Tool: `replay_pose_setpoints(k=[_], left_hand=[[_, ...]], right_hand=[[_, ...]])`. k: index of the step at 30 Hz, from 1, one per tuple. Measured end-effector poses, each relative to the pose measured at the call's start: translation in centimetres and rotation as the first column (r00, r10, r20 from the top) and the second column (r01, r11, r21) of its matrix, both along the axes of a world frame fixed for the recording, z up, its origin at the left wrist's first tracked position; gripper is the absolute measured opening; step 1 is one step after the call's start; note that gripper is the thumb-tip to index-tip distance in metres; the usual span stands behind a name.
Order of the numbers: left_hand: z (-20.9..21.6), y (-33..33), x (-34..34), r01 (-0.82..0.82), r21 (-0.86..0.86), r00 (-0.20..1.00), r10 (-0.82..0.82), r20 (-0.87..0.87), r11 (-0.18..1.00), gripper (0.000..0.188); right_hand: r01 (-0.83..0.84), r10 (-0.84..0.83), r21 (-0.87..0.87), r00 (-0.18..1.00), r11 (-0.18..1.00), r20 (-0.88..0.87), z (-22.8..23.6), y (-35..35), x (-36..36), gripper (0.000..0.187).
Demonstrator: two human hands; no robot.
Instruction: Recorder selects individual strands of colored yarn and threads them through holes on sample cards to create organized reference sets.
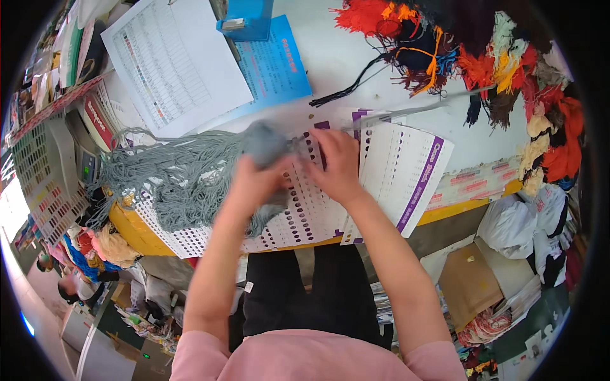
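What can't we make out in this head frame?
All head view:
- Left hand: whether it grips grey yarn, motion blur.
- Right hand: whether it pinches anything, blur.
- Perforated card: part covered by the yarn.
- Blue box: cut off by top edge.
- Printed chart: entries too small.

Bright thread bundles (pixel 476 65) and hole-punched cards (pixel 395 171) show a thread workshop.
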State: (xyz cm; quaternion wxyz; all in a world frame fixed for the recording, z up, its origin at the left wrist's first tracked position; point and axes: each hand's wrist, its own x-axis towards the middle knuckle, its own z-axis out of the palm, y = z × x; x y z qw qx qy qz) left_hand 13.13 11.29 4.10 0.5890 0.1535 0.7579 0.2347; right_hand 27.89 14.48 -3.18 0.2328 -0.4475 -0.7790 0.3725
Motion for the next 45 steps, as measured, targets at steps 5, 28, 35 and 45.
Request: replay_pose_setpoints(k=[5, 28, 35, 45], left_hand=[[5.0, -12.7, -19.7, -0.757, 0.144, 0.622, 0.637, 0.455, 0.637, 0.021], [5.6, -6.4, -0.4, -0.656, -0.222, 0.298, 0.518, 0.802, 0.721, 0.032], [5.2, -6.9, 0.0, -0.591, -0.133, 0.433, 0.451, 0.780, 0.796, 0.021], [5.8, -6.1, -0.1, -0.535, 0.024, 0.551, 0.327, 0.768, 0.845, 0.035]], right_hand=[[-0.019, 0.025, -0.044, 0.990, 0.999, 0.141, 0.9, -0.1, -1.4, 0.050], [-0.196, -0.628, -0.973, 0.744, 0.121, -0.229, 11.9, -3.6, -1.0, 0.009], [-0.236, -0.692, -0.971, 0.706, -0.026, -0.153, 12.7, -3.7, -1.6, 0.016], [-0.154, -0.588, -0.973, 0.776, 0.174, -0.228, 12.8, -4.7, -2.3, 0.008]])
